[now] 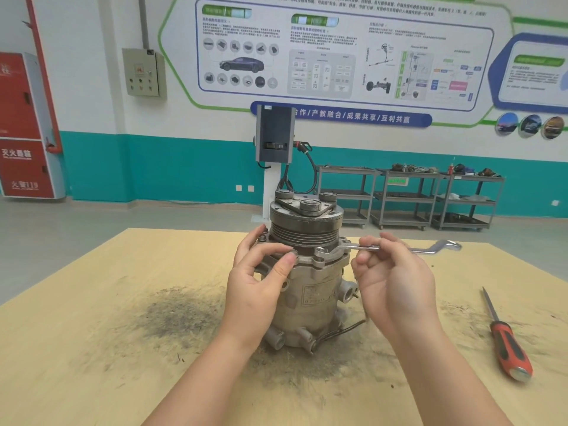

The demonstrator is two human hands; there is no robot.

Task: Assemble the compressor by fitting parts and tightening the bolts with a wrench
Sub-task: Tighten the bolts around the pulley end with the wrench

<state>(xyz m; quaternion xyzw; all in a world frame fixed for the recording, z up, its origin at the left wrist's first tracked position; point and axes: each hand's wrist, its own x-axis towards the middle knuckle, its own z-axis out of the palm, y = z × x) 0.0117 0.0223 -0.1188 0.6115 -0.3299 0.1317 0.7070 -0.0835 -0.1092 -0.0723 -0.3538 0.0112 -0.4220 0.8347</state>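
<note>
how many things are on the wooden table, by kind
compressor: 1, standing upright, left hand on its flange
wrench: 1, held in the right hand, its ring end on a flange bolt
screwdriver: 1, red and black handle, lying on the table at right
total: 3

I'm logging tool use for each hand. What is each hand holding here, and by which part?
The right hand grips the wrench mid-shaft. The left hand pinches a bolt on the compressor flange.
</note>
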